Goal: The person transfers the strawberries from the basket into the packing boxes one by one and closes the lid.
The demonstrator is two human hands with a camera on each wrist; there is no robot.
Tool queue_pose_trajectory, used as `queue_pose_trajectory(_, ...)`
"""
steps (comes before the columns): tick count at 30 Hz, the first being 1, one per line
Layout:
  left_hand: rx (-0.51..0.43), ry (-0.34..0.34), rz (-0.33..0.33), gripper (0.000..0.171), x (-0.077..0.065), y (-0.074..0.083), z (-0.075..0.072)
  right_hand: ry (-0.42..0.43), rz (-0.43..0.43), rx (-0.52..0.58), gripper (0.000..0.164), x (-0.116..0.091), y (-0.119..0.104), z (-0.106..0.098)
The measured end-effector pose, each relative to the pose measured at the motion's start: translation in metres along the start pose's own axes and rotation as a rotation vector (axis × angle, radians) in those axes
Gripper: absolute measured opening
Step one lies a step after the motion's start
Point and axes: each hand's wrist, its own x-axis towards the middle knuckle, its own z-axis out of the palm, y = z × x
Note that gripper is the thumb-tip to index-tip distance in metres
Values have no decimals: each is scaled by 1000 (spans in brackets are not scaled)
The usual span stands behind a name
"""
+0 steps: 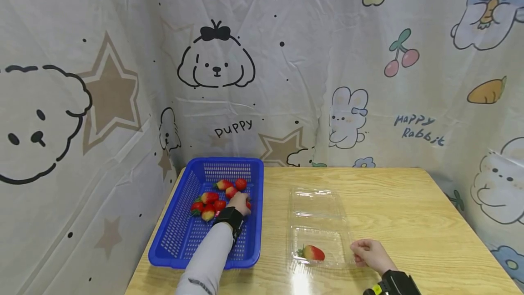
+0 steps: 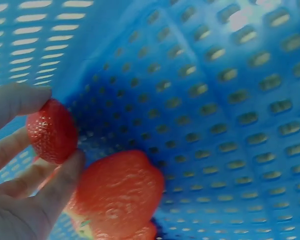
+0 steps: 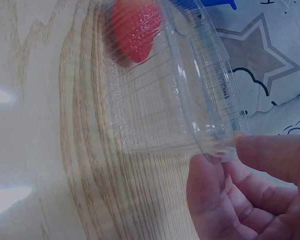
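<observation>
Right wrist: a black strap [image 1: 399,282] with a yellow-green spot, at the near edge of the head view.
Left sleeve [image 1: 206,258]: white, reaching over the basket's near rim.
Right hand [image 1: 371,255]: thumb and fingertips closed together, pinching the right edge of the clear container.
Clear container [image 1: 333,242]: flat on the table, opened out, one shallow half near and the other behind it.
Lone strawberry [image 1: 314,253]: on its side in the near half, toward the left, leafy end pointing left.
Blue basket [image 1: 259,236]: left of the container and apart from it, with slotted walls.
Left hand [image 1: 239,204]: inside the basket by its right side, fingers parted only by the held strawberry [image 2: 52,131], thumb on one side, fingers on the other.
Other strawberries [image 1: 209,198]: grouped left of and beyond that hand, red, some with pale yellowish ends.
Table [image 1: 393,213]: light wood grain.
Backdrop [image 1: 286,104]: pale cloth printed with puppies, rabbits and stars.
</observation>
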Motion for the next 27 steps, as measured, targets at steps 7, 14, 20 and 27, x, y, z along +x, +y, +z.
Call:
queue_pose_trajectory(7, 63, 28, 10, 17, 2, 22, -25, -4, -4, 2, 21, 0, 0, 0)
queue_pose_trajectory(14, 134, 72, -18, 20, 4, 62, -57, -8, -3, 7, 22, 0, 1, 0)
queue_pose_trajectory(20, 39, 101, 58, 31, 3, 96, -78, -7, -8, 6, 22, 2, 2, -1)
queue_pose_trajectory(27, -40, 305, 206, 31, -1, 130, -75, 2, -16, 10, 21, 2, 3, -1)
